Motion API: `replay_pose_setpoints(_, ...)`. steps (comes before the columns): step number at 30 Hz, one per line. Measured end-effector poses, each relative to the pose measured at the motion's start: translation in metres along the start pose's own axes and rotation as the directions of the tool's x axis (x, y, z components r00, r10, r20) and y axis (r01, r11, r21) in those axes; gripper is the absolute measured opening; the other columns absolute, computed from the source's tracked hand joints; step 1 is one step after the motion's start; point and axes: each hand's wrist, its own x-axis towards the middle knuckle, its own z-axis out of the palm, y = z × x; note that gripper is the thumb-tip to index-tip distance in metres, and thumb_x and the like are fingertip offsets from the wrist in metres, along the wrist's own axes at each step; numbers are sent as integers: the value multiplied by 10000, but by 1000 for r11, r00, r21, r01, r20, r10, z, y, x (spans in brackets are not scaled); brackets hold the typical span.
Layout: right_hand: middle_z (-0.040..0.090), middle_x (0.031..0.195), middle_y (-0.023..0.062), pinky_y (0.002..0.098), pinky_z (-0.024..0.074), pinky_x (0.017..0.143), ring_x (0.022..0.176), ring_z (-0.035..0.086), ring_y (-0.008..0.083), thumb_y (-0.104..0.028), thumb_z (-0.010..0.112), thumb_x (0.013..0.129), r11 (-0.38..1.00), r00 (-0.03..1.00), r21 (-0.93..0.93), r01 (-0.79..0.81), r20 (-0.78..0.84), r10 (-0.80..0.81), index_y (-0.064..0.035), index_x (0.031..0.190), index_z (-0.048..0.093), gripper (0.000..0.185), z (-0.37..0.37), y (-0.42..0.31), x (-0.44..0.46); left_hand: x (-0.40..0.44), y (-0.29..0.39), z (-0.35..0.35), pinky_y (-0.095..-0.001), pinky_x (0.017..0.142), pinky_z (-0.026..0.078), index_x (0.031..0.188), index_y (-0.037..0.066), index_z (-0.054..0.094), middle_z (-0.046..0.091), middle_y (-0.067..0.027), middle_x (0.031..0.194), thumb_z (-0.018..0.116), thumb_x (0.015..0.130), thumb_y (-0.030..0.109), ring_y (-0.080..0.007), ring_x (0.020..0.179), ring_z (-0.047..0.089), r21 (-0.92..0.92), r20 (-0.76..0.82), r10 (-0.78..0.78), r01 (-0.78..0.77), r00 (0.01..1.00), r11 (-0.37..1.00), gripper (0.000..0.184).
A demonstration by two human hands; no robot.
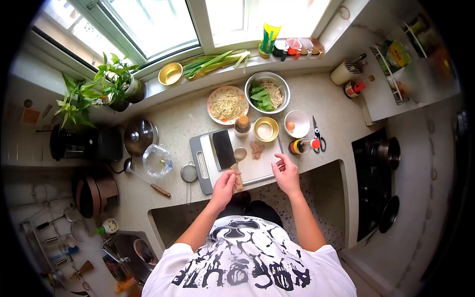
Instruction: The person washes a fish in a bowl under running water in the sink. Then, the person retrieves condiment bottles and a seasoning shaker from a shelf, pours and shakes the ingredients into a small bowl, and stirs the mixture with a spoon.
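Brown, round-bowled wooden spoon (240,154) is extending beyond the pinching left hand (226,182), beside lumpy pinkish pieces (257,150); the right hand (287,173) is hovering open.

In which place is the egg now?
In the head view, the egg lies inside the white bowl, at the right side of the counter, between the gold bowl and the scissors.

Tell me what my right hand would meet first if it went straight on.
Probably the nearer gold bowl, though the height of your right hand above the counter is unclear.
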Motion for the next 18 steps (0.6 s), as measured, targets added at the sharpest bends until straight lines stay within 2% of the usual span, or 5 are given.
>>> replay_pose_setpoints(6, 705, 1069, 101, 408, 558, 707, 920, 705, 301, -322, 768, 835, 935, 969, -254, 246, 55, -240, -122, 1245, 607, 483, 18, -76, 67, 79, 9, 3, -227, 710, 450, 1513, 63, 335, 514, 4, 905, 685, 939, 75, -74, 796, 500, 193, -181, 320, -286, 930, 939, 673)
replay_pose_setpoints(11, 679, 955, 87, 409, 557, 643, 775, 704, 286, -391, 771, 814, 788, 895, -438, 433, 107, -433, -111, 1128, 622, 446, 40, -108, 122, 126, 39, 8, -245, 695, 459, 1624, 73, 152, 498, -16, 945, 758, 864, 108, -83, 768, 489, 392, -195, 343, -247, 919, 886, 972)
replay_pose_setpoints(15, 653, 889, 83, 424, 558, 621, 739, 697, 299, -386, 770, 799, 696, 857, -500, 515, 280, -433, -103, 1029, 609, 399, 48, -112, 148, 136, 70, 21, -365, 924, 529, 1570, 188, 380, 557, -134, 1210, 828, 784, 191, -257, 1031, 631, 775, -105, 478, -230, 872, 589, 906)
replay_pose_setpoints(16, 650, 883, 87, 428, 559, 628, 739, 694, 305, -373, 776, 790, 702, 848, -475, 530, 296, -440, -97, 1020, 607, 397, 49, -112, 151, 137, 78, 26, -426, 983, 523, 1495, 229, 495, 523, -175, 1332, 841, 753, 221, -351, 1125, 634, 753, -122, 420, -192, 899, 630, 819)
replay_pose_setpoints(18, 643, 869, 96, 436, 559, 642, 741, 690, 317, -348, 787, 772, 711, 829, -427, 558, 327, -454, -84, 1000, 603, 395, 50, -109, 157, 145, 77, 31, -422, 946, 538, 1460, 272, 540, 540, -145, 1316, 806, 792, 234, -325, 1083, 652, 761, -123, 414, -182, 902, 623, 721)
